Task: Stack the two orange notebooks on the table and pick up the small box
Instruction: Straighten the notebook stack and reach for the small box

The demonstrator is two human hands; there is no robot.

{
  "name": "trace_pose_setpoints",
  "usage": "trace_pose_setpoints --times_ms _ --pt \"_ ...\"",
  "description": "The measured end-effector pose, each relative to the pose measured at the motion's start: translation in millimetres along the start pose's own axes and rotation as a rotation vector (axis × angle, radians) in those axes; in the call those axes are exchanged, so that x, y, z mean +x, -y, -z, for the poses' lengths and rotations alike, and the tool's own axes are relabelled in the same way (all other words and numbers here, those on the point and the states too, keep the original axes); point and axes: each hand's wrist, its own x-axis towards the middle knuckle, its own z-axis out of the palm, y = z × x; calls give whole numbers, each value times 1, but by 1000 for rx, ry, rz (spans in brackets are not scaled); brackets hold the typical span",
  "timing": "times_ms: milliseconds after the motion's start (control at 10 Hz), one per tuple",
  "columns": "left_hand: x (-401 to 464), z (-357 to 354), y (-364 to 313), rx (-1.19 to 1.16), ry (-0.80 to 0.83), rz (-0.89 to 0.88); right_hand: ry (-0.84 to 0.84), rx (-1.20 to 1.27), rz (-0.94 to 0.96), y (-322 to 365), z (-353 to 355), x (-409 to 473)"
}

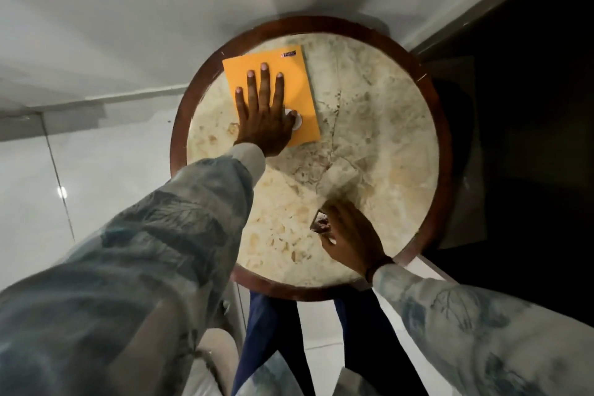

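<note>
Left hand (262,112) lies flat on the orange notebook (295,80); right hand (348,235) grips, apparently, the small box (319,222).

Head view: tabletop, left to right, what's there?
Left hand flat on the orange notebook → bare marble table → right hand on the small box, nearer the front edge.

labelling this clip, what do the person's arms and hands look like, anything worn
Both arms wear long loose sleeves in pale grey-white fabric with a washed blue-grey leaf or branch print. The left sleeve ends in a plain pale cuff. The left hand and right hand are bare; a dark band circles the right wrist.
</note>
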Motion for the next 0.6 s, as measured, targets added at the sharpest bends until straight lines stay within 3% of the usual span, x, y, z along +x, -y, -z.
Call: trace_pose_setpoints --times_ms 200,300,600 --pt "0 -1 -1 0 -8 -16 -367 317 -400 -27 58 99" --pt "3 -7 2 4 -21 -20 -521 313 -452 -43 89 159" --pt "-2 1 -6 11 -36 16 -467 375 -499 -50 114 192"
